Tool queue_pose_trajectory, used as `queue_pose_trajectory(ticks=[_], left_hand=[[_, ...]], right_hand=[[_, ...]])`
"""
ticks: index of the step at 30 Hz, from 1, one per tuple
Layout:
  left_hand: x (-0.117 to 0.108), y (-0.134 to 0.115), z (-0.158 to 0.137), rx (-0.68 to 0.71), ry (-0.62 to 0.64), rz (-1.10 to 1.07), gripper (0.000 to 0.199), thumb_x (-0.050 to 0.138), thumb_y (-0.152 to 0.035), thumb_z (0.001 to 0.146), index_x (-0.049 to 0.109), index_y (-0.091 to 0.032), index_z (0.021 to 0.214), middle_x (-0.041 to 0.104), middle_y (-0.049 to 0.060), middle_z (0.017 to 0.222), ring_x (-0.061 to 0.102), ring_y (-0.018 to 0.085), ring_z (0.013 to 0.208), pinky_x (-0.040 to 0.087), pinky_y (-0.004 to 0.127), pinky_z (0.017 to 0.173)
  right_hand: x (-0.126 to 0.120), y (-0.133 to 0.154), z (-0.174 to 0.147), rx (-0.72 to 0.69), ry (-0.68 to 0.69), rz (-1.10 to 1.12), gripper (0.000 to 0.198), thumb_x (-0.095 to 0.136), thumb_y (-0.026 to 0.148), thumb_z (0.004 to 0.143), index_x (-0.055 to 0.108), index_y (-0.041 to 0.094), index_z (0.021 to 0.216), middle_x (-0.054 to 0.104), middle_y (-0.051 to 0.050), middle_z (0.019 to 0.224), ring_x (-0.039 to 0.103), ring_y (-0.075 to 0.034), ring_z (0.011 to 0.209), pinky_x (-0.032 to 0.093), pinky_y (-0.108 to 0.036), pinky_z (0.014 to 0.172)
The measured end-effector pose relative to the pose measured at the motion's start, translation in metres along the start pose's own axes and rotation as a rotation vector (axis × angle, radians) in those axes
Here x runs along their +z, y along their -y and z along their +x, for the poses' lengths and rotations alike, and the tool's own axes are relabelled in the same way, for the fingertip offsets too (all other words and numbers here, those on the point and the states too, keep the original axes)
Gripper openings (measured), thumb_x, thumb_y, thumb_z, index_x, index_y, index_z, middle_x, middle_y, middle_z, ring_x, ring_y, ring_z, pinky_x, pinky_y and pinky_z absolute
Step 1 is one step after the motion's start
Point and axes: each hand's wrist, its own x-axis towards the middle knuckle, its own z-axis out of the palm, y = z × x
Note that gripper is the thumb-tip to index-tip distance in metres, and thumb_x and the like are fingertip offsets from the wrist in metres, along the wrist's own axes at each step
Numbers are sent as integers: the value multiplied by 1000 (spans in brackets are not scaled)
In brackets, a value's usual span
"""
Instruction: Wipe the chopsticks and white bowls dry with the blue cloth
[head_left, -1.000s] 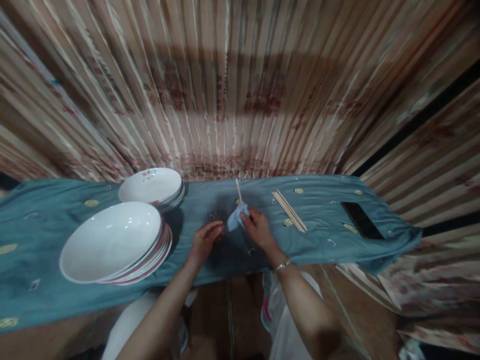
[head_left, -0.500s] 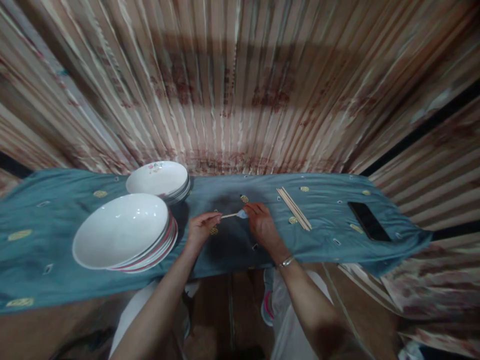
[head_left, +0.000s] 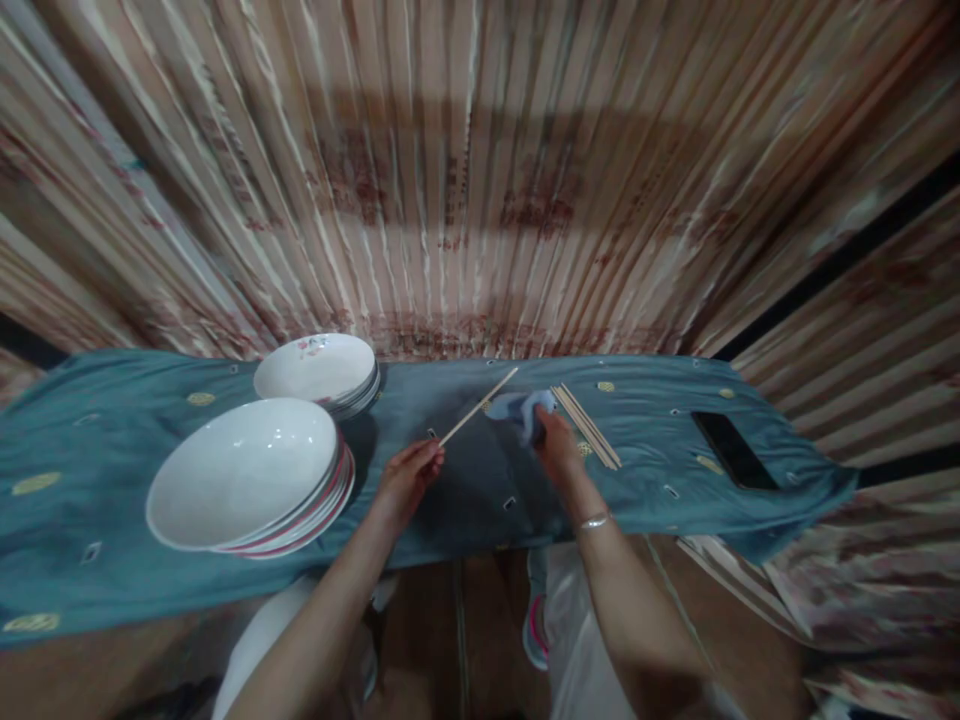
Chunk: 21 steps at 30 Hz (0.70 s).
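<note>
While the left hand pinches one end of a slim pale wooden chopstick, aslant over the teal patterned cloth-covered desk, the right hand clutches a crumpled light-blue cloth beside several more pale wooden chopsticks. Leftward, round glossy white bowls nest in one stack; behind it, flower-printed white bowls form another.
</note>
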Motion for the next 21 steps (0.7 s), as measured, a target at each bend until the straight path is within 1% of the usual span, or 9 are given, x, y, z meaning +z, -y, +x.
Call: queue_pose_trajectory(ticks=[1, 4, 6, 8, 12, 16, 18, 21], left_hand=[[3, 2, -1, -23, 1, -22, 22, 84, -19, 55, 71, -13, 72, 69, 3, 68, 60, 8, 60, 47, 18, 56], [11, 11, -4, -69, 25, -32, 22, 84, -20, 55, 71, -12, 71, 69, 3, 68, 60, 8, 59, 46, 18, 56], [15, 16, -4, -71, 61, -10, 26, 85, -25, 52, 71, -12, 69, 68, 2, 64, 58, 8, 58, 45, 18, 55], [17, 20, -5, -58, 85, 2, 30, 87, -30, 48, 71, -12, 65, 65, 0, 60, 56, 7, 55, 44, 18, 54], [17, 23, -4, -42, 85, 39, 33, 88, -33, 42, 71, -13, 62, 65, 0, 57, 56, 8, 54, 43, 20, 54], [15, 23, -5, -40, 90, 125, 36, 89, -35, 40, 72, -13, 63, 67, 2, 58, 58, 9, 54, 44, 21, 56], [15, 23, -7, -51, 116, 166, 37, 89, -37, 41, 72, -14, 64, 67, 2, 59, 57, 9, 54, 44, 21, 55], [15, 24, -10, -97, 172, 248, 38, 88, -40, 43, 73, -13, 66, 67, 3, 60, 57, 9, 55, 44, 21, 56]], right_hand=[[9, -3, -5, 44, 8, 71, 29, 69, 48, 69, 63, 22, 82, 65, 1, 70, 59, -18, 73, 46, -29, 64], [41, -13, -27, 162, 187, 186, 35, 71, 52, 68, 65, 21, 82, 66, 1, 71, 58, -16, 68, 45, -27, 61], [57, -17, -39, 192, 308, 221, 36, 73, 53, 67, 66, 20, 79, 66, 1, 72, 57, -14, 66, 45, -26, 60], [66, -21, -47, 192, 350, 197, 34, 78, 48, 63, 66, 19, 76, 65, 2, 69, 55, -12, 62, 43, -23, 58], [69, -24, -49, 168, 327, 155, 32, 80, 46, 60, 67, 19, 70, 61, 5, 60, 48, -9, 53, 39, -22, 51], [64, -20, -43, 191, 293, 176, 33, 82, 46, 57, 66, 18, 66, 59, 5, 55, 46, -8, 50, 38, -22, 49], [58, -13, -35, 188, 239, 212, 33, 83, 44, 55, 66, 17, 65, 59, 5, 55, 47, -7, 49, 37, -21, 49], [42, 2, -19, 146, 116, 277, 29, 83, 38, 56, 65, 18, 66, 60, 7, 55, 48, -7, 50, 37, -20, 49]])
